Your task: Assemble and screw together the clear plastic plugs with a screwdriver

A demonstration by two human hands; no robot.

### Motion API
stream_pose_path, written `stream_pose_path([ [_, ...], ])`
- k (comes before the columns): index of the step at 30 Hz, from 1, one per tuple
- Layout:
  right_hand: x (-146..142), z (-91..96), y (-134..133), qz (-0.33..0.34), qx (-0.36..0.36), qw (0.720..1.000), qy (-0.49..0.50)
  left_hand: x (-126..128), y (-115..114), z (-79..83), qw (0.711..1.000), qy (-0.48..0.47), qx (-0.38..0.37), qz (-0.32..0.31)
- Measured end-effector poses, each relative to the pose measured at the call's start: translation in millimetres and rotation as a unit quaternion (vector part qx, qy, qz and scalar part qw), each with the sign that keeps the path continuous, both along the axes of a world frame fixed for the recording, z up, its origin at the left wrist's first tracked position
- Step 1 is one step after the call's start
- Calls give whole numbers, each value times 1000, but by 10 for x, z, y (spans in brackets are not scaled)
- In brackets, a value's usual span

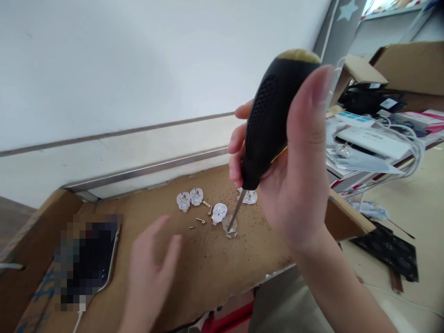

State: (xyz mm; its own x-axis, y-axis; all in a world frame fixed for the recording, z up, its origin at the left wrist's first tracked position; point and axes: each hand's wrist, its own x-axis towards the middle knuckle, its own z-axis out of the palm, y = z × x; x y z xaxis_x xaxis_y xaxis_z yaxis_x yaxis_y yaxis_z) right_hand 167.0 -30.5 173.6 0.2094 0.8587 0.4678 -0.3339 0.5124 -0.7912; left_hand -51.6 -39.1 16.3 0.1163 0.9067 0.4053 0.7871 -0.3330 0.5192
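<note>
My right hand (298,185) is wrapped around the black handle of a screwdriver (270,111), its thumb along the side near the yellow end. The metal shaft slants down, and its tip is at a clear plastic plug part (230,227) on the cardboard. Just left of that lies a white plug cover (219,213). My left hand (152,259) hovers over the cardboard, thumb and forefinger apart, holding nothing. Beyond it are two plug pieces with metal pins (190,199) and several small metal parts (201,220). Another plug piece (249,197) is partly hidden behind the screwdriver.
A phone (92,259) with a white cable lies on the left of the cardboard surface (197,273), which has raised side flaps. On the right, a cluttered table holds white cables (412,138) and a cardboard box (412,67). A white wall stands behind.
</note>
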Motion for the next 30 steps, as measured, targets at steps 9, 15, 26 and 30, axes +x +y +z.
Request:
stream_pose_path([
  [9,-7,-21,-11,4,28,999,-15,838,200,-168,964,81,-57,-245],
  [15,9,-8,43,-8,-14,999,-27,834,188,-192,968,61,-48,-237],
  [26,52,-51,106,-20,-32,999,24,839,188,-216,970,24,-63,-233],
  [30,62,-75,105,-34,-7,998,45,839,188,-242,971,17,-63,-230],
])
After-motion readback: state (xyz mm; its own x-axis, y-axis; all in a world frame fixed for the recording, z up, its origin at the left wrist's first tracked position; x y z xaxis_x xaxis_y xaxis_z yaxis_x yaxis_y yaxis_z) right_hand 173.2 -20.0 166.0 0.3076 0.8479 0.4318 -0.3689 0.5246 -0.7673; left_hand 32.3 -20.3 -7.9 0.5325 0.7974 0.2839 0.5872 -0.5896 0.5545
